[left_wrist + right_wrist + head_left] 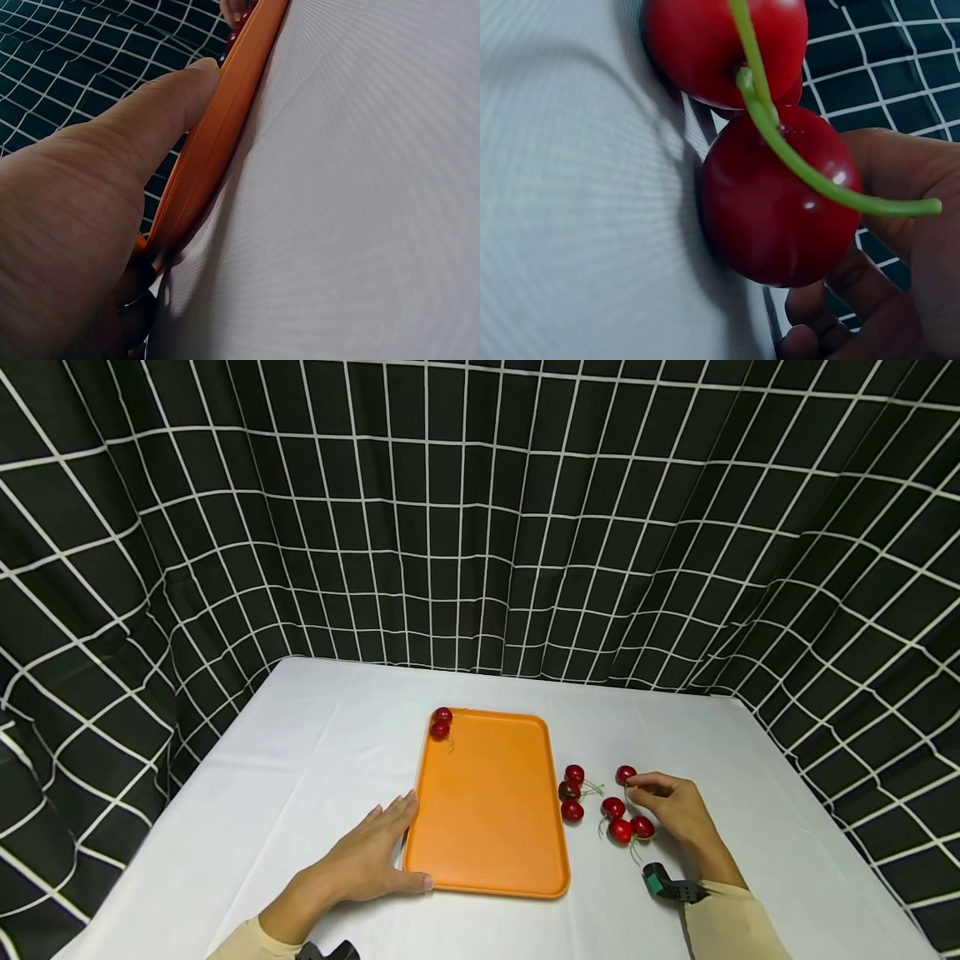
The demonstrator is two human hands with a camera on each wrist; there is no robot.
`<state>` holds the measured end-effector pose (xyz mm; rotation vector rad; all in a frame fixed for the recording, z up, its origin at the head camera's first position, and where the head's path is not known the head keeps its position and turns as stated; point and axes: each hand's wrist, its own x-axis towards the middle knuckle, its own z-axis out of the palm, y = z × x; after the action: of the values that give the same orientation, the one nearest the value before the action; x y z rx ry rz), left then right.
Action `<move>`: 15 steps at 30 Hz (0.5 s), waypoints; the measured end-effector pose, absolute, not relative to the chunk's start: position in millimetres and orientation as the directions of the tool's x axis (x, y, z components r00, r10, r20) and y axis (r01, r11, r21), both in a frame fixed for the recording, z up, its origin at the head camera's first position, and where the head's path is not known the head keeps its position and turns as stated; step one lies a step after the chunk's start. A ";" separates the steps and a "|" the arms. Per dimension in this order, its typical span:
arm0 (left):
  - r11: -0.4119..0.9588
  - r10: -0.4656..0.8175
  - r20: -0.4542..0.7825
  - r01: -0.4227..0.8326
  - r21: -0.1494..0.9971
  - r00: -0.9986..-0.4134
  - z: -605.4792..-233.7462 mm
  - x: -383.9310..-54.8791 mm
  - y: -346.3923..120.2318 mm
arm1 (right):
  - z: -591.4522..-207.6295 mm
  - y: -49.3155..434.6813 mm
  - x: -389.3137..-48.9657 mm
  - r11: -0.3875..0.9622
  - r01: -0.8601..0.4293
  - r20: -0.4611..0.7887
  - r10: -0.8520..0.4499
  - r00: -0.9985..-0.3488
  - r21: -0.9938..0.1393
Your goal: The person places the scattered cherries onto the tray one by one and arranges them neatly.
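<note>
My left hand (367,856) rests at the near left corner of an orange tray (491,802). Its fingers lie straight along the left side and its thumb touches the front rim; the left wrist view shows the thumb (161,109) against the tray's edge. To the right of the tray, my right hand (678,810) pinches a red cherry (626,774) by its stem, between thumb and forefinger. Three more cherries (619,831) lie just below that hand. One large cherry (780,199) with a green stem fills the right wrist view, hiding the fingertips.
Two cherries (441,730) sit in the tray's far left corner. Beside its right edge is a row of three cherries (572,812), stems pointing right. A white cloth (322,752) covers the table, and a black curtain with white grid lines (480,527) surrounds it.
</note>
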<state>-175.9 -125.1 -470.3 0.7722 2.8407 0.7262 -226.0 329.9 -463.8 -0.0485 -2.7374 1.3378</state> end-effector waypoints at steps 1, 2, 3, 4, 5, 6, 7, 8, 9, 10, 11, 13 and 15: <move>0.754 0.503 0.024 0.452 0.477 -0.864 -470.5 -175.7 -125.2 | -464.2 330.0 -226.3 0.620 -0.009 0.067 0.070 -0.995 -0.785; 0.754 0.503 0.025 0.452 0.477 -0.864 -471.0 -175.7 -125.5 | -464.6 330.3 -226.4 0.625 -0.008 0.065 0.068 -0.996 -0.780; 0.752 0.502 0.028 0.452 0.479 -0.864 -471.2 -175.5 -125.7 | -465.0 330.6 -226.6 0.633 -0.007 0.064 0.067 -0.996 -0.774; 0.752 0.500 0.029 0.451 0.480 -0.865 -471.4 -175.4 -125.9 | -465.4 331.1 -226.7 0.640 -0.009 0.066 0.066 -0.996 -0.769; 0.753 0.499 0.030 0.450 0.480 -0.866 -471.8 -175.3 -126.0 | -465.7 331.4 -226.8 0.647 -0.010 0.070 0.067 -0.995 -0.762; 0.754 0.498 0.030 0.450 0.478 -0.867 -472.1 -175.3 -126.1 | -465.9 331.8 -226.8 0.657 -0.011 0.074 0.069 -0.995 -0.754; 0.754 0.498 0.032 0.450 0.478 -0.867 -472.3 -175.2 -126.2 | -466.0 332.4 -226.7 0.665 -0.012 0.079 0.071 -0.994 -0.747; 0.753 0.498 0.031 0.451 0.479 -0.866 -472.5 -175.3 -126.2 | -465.8 333.0 -226.7 0.668 -0.013 0.084 0.074 -0.994 -0.744; 0.751 0.500 0.034 0.453 0.480 -0.866 -472.6 -175.3 -126.3 | -465.5 333.7 -226.7 0.674 -0.013 0.091 0.081 -0.993 -0.739; 0.750 0.503 0.032 0.454 0.481 -0.864 -472.8 -175.3 -126.5 | -465.3 334.4 -226.6 0.682 -0.016 0.101 0.086 -0.991 -0.732; 0.748 0.507 0.031 0.457 0.481 -0.862 -472.8 -175.2 -126.7 | -464.9 335.1 -226.5 0.687 -0.015 0.107 0.091 -0.990 -0.727; 0.742 0.515 0.033 0.465 0.483 -0.857 -472.6 -175.0 -127.0 | -464.2 336.5 -226.3 0.697 -0.010 0.117 0.107 -0.987 -0.717; 0.739 0.521 0.035 0.471 0.483 -0.853 -472.2 -174.8 -127.2 | -463.5 337.4 -225.8 0.703 -0.004 0.122 0.118 -0.986 -0.711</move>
<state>-174.8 -127.2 -472.2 0.8102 2.8326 0.7441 -225.8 337.4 -463.5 -0.0926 -2.7518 1.1487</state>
